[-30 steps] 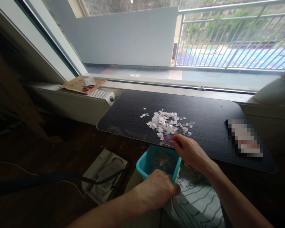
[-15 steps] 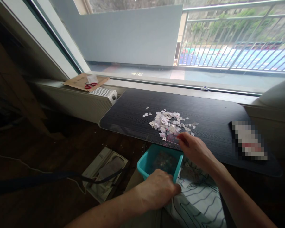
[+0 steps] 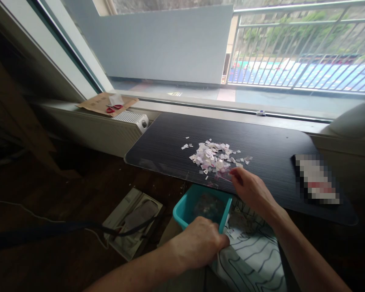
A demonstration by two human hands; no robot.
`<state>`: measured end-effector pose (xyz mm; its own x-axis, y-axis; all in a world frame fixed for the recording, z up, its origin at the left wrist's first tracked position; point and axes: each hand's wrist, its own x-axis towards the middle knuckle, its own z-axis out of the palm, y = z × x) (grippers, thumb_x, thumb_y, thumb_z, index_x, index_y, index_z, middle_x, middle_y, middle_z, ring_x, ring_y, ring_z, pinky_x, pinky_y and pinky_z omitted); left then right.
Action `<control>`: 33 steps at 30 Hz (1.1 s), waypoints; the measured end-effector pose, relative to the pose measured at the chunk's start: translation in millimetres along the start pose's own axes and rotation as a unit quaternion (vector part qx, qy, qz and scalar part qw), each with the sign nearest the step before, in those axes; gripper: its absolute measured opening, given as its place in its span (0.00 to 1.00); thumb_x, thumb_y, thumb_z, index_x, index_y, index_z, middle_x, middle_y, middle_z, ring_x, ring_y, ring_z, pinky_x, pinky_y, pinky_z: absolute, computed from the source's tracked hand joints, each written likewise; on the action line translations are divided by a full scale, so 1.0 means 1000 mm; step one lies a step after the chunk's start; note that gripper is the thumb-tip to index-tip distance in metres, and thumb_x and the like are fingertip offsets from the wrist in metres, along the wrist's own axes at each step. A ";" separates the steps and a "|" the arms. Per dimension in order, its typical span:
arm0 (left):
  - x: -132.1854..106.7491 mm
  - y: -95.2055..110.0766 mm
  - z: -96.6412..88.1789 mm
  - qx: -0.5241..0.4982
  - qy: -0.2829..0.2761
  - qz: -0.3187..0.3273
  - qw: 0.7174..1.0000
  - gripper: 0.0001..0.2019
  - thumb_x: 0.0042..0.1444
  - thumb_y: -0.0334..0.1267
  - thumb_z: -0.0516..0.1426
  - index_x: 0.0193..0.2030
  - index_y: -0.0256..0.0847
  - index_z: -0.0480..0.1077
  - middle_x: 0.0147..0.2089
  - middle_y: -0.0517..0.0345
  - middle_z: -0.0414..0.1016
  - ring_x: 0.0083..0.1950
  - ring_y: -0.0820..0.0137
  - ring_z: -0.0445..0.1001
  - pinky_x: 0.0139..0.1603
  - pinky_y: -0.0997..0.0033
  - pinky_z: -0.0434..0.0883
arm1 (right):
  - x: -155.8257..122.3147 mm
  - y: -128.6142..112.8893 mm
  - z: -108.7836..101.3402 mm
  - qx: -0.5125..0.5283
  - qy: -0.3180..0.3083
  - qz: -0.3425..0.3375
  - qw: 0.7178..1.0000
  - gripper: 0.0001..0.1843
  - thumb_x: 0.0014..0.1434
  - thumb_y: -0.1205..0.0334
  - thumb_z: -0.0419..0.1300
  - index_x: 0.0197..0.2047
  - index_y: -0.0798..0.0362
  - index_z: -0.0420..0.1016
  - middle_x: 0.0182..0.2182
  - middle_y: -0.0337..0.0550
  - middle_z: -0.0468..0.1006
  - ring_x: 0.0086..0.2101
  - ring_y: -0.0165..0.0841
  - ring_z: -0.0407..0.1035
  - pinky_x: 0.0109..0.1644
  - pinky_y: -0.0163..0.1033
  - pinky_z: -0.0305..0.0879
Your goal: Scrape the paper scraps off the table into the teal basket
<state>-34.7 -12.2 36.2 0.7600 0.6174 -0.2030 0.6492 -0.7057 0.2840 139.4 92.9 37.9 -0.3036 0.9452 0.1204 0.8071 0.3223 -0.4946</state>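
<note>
Dark, fine-ribbed table top (image 3: 176, 134) with rounded corners, set against the window sill. A loose heap of small white and pink paper scraps (image 3: 214, 158) lies near its front edge, with a few strays just beside it. A flat pixelated object (image 3: 316, 178) lies at the right end, well apart.

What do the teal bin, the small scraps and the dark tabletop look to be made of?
Teal bin: likely plastic, smooth, uniformly coloured, thin moulded walls.
Scraps: probably paper, thin flat white and pinkish bits, matte.
Tabletop: dark board with fine ribbed lines, perhaps laminate; its near edge reflects light.
</note>
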 end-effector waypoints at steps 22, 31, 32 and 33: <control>-0.001 0.001 -0.002 0.005 0.010 0.001 1.000 0.02 0.53 0.33 0.60 0.34 0.40 0.74 0.29 0.55 0.76 0.30 0.60 0.77 0.24 0.71 0.67 | -0.004 -0.012 0.005 0.034 -0.056 -0.030 0.997 0.09 0.61 0.64 0.50 0.40 0.52 0.70 0.33 0.43 0.78 0.31 0.33 0.71 0.35 0.35 0.60; -0.004 -0.001 -0.002 0.015 0.006 -0.006 1.000 0.02 0.53 0.34 0.60 0.35 0.40 0.73 0.29 0.55 0.76 0.31 0.59 0.77 0.24 0.70 0.67 | -0.011 -0.013 0.000 0.030 -0.056 -0.023 0.998 0.08 0.62 0.64 0.50 0.40 0.52 0.69 0.33 0.42 0.78 0.32 0.33 0.71 0.35 0.35 0.60; -0.004 -0.001 -0.002 0.013 0.006 -0.006 1.000 0.02 0.53 0.34 0.60 0.35 0.40 0.73 0.29 0.55 0.76 0.31 0.59 0.78 0.24 0.71 0.67 | -0.011 -0.013 0.001 0.029 -0.058 -0.022 0.998 0.08 0.62 0.64 0.50 0.40 0.52 0.70 0.33 0.43 0.78 0.33 0.33 0.71 0.35 0.35 0.60; -0.004 -0.001 -0.002 0.010 0.005 -0.007 1.000 0.02 0.54 0.34 0.60 0.35 0.40 0.73 0.29 0.56 0.76 0.31 0.59 0.78 0.24 0.71 0.67 | -0.012 -0.013 0.001 0.029 -0.069 -0.025 0.997 0.08 0.62 0.64 0.50 0.39 0.51 0.70 0.33 0.43 0.78 0.32 0.33 0.71 0.35 0.35 0.59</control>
<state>-38.5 -13.0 38.7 0.7503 0.6310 -0.1974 0.6606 -0.7036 0.2618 131.8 77.5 41.8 -0.4126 0.9104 0.0289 0.7594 0.3614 -0.5410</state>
